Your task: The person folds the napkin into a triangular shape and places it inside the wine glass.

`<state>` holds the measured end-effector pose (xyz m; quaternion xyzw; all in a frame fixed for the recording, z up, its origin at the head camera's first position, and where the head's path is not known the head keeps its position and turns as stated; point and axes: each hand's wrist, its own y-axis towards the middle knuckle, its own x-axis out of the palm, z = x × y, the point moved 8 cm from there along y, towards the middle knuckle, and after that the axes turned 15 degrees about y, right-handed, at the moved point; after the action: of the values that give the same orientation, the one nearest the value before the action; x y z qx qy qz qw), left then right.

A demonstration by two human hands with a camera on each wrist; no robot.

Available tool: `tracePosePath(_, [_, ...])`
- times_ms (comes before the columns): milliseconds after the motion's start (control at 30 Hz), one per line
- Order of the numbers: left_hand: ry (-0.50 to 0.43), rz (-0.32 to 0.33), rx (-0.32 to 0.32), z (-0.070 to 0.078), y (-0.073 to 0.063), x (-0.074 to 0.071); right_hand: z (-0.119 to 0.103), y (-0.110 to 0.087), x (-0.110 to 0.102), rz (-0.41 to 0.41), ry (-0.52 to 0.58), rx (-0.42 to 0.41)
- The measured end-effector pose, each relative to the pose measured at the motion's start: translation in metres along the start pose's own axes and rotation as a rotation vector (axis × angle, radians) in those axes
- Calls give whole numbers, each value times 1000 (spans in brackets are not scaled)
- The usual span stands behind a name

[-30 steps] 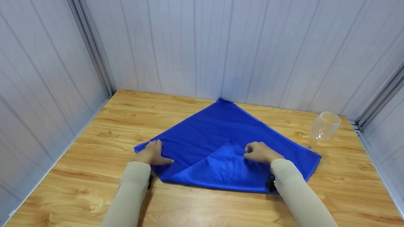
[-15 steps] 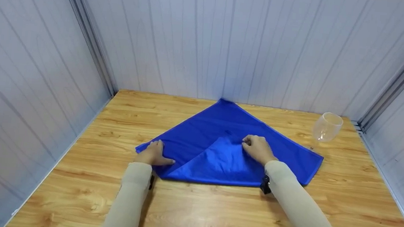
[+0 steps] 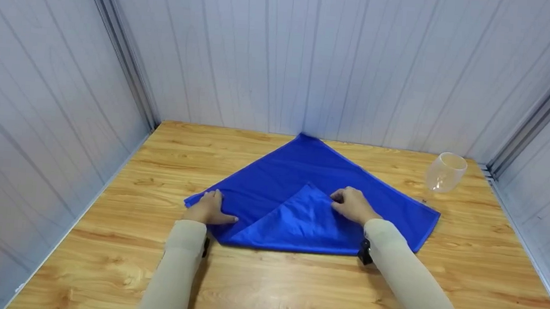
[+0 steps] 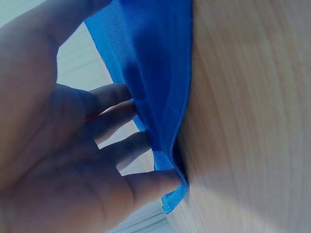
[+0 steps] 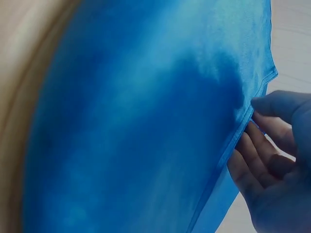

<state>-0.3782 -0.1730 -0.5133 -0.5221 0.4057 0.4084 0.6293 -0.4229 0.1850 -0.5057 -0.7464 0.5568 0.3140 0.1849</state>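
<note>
A blue hemmed cloth (image 3: 273,174) lies spread on the wooden table with a corner toward the back wall. Its near part is folded over into a shinier flap (image 3: 294,221) whose tip points away from me. My left hand (image 3: 208,209) rests on the cloth's left corner, fingers spread and fairly straight. In the left wrist view its fingertips (image 4: 163,183) touch the cloth near a raised, curled edge. My right hand (image 3: 354,205) pinches the flap's right edge. In the right wrist view the thumb (image 5: 274,103) lies over the hem, the other fingers beneath it.
A clear, rounded drinking glass (image 3: 445,172) stands at the back right of the table, beyond the cloth's right corner. Pale panelled walls (image 3: 283,55) enclose the table at the back and both sides. Bare wood (image 3: 282,294) shows between my forearms.
My right hand has shifted slightly left and away from me, along the flap's edge. The flap's tip first moved left, then partly back right. The left hand has stayed on its corner.
</note>
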Motion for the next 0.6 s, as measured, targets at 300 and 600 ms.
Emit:
tracePosePath(300, [-7, -5, -3, -1, 2, 1, 13, -5, 0, -85, -175, 107])
tracePosePath(600, [-8, 12, 11, -2, 0, -1, 11, -13, 1, -145, -238, 141])
